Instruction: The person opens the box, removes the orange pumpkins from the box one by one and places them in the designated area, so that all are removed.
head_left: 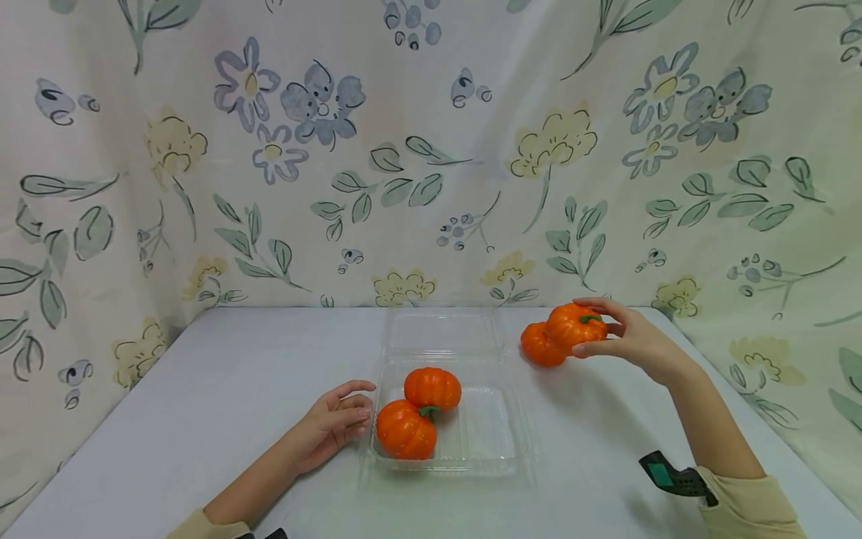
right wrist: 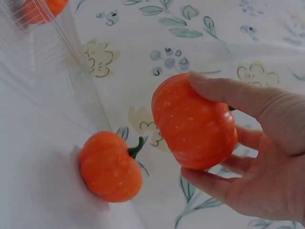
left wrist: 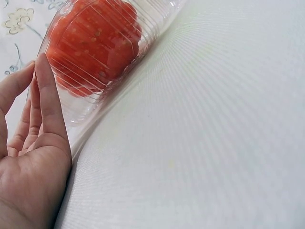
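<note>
My right hand [head_left: 636, 340] holds a small orange toy pumpkin [head_left: 574, 328] with a green stem, thumb on one side and fingers on the other. In the right wrist view the held pumpkin [right wrist: 195, 124] appears raised off the table. A second pumpkin [right wrist: 110, 167] rests on the table close by. My left hand [head_left: 330, 423] lies at the left side of a clear plastic clamshell box [head_left: 491, 427], its fingertips right at the rim. Two pumpkins sit in the box's left half, one in front [head_left: 406, 430] and one behind [head_left: 433, 389].
The box's transparent lid [head_left: 444, 332] lies folded back, away from me. A white table [head_left: 256, 374] carries everything. Behind it hangs a floral curtain [head_left: 417, 150], close to the table's far edge.
</note>
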A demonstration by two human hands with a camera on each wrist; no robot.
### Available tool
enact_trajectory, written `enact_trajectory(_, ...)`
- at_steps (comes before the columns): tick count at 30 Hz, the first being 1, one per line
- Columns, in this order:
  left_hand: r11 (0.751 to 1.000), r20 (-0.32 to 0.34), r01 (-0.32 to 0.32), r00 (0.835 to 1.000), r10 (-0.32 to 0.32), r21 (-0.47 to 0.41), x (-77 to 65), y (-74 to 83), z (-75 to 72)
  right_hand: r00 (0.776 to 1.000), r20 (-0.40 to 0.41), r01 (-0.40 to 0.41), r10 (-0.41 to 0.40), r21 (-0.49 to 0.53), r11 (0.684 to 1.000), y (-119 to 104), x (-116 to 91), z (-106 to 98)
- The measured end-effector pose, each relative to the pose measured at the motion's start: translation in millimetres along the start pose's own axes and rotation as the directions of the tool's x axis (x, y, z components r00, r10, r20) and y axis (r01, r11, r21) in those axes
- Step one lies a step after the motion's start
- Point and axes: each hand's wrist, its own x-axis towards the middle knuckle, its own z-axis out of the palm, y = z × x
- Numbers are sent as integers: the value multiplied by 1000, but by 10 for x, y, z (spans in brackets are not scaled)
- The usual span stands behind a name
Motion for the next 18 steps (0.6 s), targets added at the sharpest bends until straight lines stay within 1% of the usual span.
enact_trajectory(6, 1000, -8, 7, 1000, -7, 7, 2, -2, 3, 1000, -15, -27, 27, -4, 1000, 99, 9, -53)
enact_trajectory(18, 1000, 9, -3, 1000, 3, -9, -3, -1, -7, 999, -32, -34, 34, 13, 999, 256, 46, -125)
